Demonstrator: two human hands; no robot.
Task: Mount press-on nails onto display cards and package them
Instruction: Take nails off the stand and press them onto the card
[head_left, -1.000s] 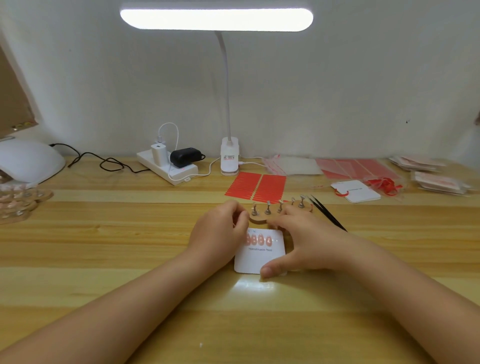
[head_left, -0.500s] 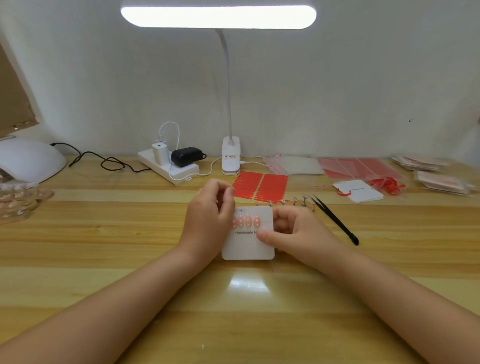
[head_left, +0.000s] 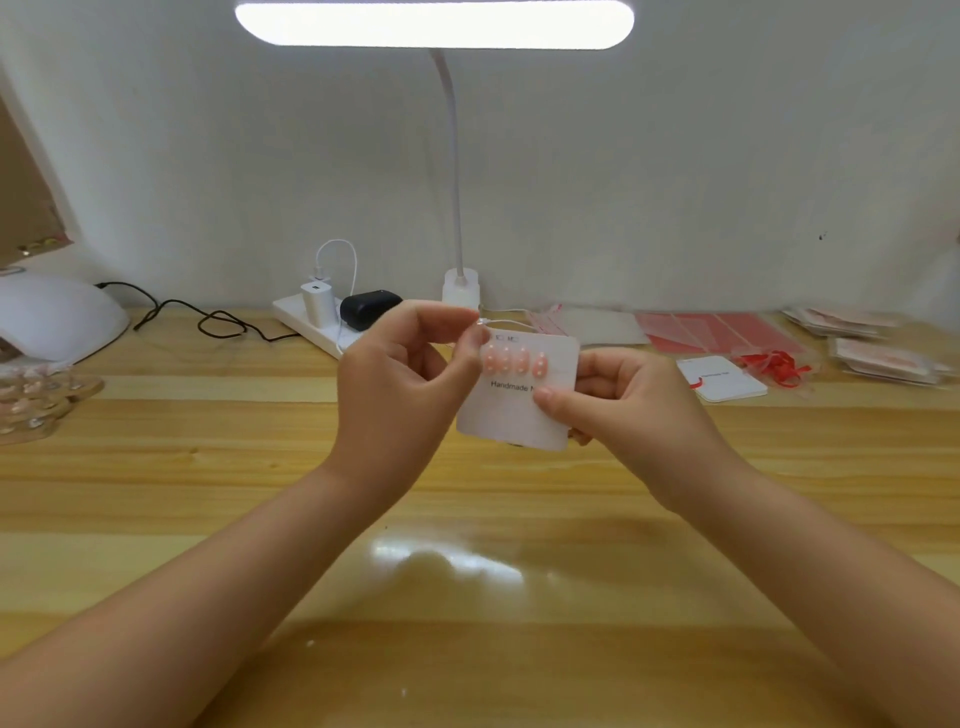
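Note:
A white display card (head_left: 511, 415) printed "Handmade" is held up above the wooden table, facing me. Several pink press-on nails (head_left: 514, 360) sit in a row near its top. My right hand (head_left: 631, 400) grips the card's right side, thumb pressed on the front. My left hand (head_left: 402, 382) pinches at the card's top left corner with thumb and forefinger. The card hides the table behind it, including the nail stands seen earlier.
A desk lamp (head_left: 460, 288) and a power strip (head_left: 311, 322) stand at the back. Red-edged clear bags (head_left: 717, 332), a second white card (head_left: 724, 378) and red ties (head_left: 774, 364) lie at the right. A white nail lamp (head_left: 52, 317) and clear nail stands (head_left: 31, 400) sit left.
Both hands have lifted the card off the table and raised it toward me. My left hand moved from the card's left edge to its top corner.

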